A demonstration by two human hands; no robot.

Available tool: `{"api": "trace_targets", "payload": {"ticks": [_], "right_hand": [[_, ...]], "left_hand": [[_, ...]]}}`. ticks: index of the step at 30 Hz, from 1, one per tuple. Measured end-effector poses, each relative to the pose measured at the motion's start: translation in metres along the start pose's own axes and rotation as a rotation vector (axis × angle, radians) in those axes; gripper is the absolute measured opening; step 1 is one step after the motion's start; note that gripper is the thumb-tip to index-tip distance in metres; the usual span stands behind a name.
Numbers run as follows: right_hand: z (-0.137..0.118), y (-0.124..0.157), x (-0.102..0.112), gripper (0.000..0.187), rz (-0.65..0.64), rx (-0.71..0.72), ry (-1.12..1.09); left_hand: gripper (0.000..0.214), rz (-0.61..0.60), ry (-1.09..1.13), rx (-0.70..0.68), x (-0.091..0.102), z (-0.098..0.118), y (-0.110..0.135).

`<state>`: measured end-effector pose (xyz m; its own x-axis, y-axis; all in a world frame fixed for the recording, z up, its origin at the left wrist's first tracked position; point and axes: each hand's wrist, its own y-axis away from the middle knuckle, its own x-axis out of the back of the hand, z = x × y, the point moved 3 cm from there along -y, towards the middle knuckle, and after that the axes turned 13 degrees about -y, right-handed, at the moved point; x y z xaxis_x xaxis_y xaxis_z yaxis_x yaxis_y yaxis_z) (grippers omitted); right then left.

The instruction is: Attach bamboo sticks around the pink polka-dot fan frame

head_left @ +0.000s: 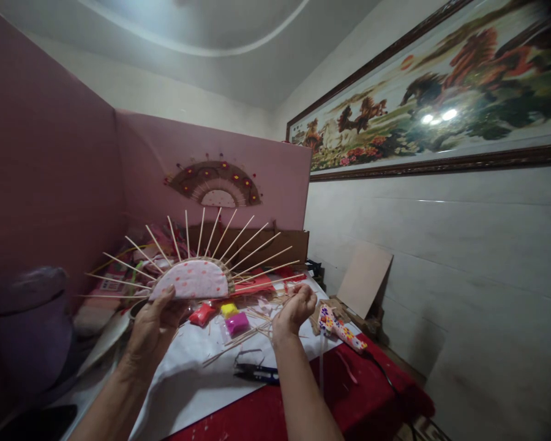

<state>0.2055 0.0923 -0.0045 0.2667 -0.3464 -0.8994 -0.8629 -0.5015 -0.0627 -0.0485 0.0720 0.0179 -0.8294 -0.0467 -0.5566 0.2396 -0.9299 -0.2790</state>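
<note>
My left hand grips the lower left edge of a half-round fan frame, its thumb on the front. The frame is covered in white cloth with pinkish-red spots and has a woven brown rim. Thin wooden sticks spread out from that rim like rays. To the right, my right hand is raised with curled fingers, just below the end of the lowest right stick. Whatever those fingers hold, if anything, is hidden. Below the frame lie red, yellow and magenta packets.
Dark-handled thread snips and loose sticks lie on white paper. A flower-patterned glue gun with a cord rests on the red tablecloth. A finished decorated fan hangs on the pink panel behind. A bin stands left.
</note>
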Motion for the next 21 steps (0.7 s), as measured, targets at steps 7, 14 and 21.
{"api": "trace_targets", "payload": {"ticks": [7,14,21], "right_hand": [[-0.005,0.008,-0.008,0.027,-0.092,-0.137,-0.131],[-0.013,0.014,-0.015,0.050,-0.269,-0.303,-0.189],[0.006,0.014,-0.001,0.034,-0.057,-0.354,-0.100]], "left_hand": [[0.025,-0.058,-0.012,0.018,0.000,0.001,0.001],[0.020,-0.051,-0.014,0.019,0.002,0.001,0.000],[0.027,-0.079,0.019,0.039,0.001,-0.001,0.001]]}}
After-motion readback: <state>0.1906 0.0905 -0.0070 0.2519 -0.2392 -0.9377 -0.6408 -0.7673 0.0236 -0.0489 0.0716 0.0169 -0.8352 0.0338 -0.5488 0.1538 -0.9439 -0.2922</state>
